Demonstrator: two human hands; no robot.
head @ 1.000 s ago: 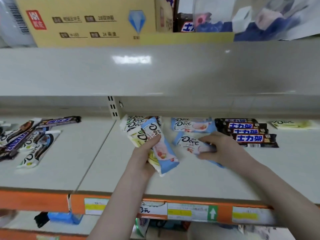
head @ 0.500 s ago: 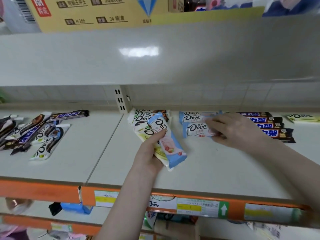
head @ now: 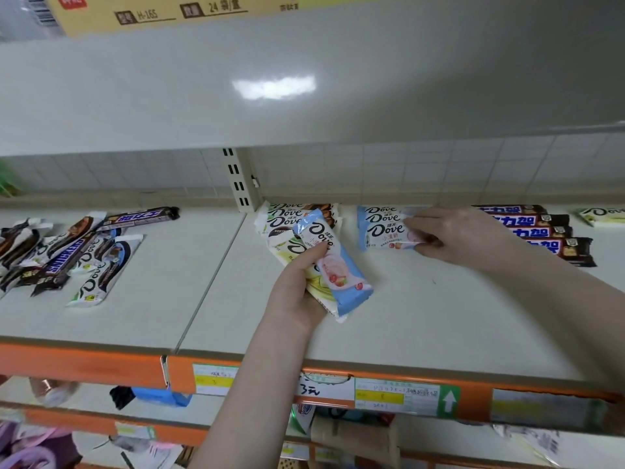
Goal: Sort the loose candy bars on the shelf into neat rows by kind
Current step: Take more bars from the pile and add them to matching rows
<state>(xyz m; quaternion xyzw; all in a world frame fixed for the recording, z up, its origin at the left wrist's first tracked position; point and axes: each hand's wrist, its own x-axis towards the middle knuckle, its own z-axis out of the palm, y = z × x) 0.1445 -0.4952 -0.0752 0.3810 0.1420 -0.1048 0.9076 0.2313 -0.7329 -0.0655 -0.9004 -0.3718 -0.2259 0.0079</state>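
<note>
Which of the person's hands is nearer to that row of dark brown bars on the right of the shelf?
The right hand. It pinches a blue bar just left of the dark brown bars. The left hand is farther left, gripping two bars.

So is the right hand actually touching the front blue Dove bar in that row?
Touching. The head view shows the right hand with its fingers curled over the right end of the front blue Dove bar, thumb under its lower edge.

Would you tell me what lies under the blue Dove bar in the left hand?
Under the blue Dove bar, the left hand also holds a pale green Dove bar; anything beneath is covered.
</note>
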